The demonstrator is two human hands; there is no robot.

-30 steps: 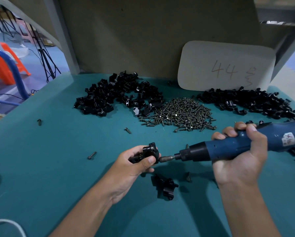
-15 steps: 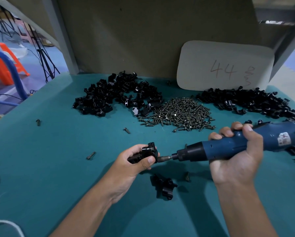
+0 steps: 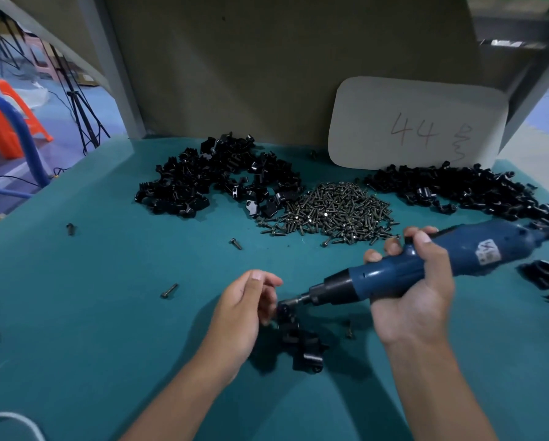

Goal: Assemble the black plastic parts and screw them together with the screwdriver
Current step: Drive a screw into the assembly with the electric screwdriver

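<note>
Lowered left hand (image 3: 241,313) — screwdriver (image 3: 426,265) tilted

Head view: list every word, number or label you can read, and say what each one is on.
"44": handwritten on the pale card leaning against the back wall.
Scribble right of the 44, same card: not legible.
White sticker on the blue electric screwdriver: red mark, too blurred to read.

Assembly workshop bench — heaped black plastic parts (image 3: 216,176), screw pile (image 3: 333,208) (numbered card (image 3: 416,122) behind)
</note>
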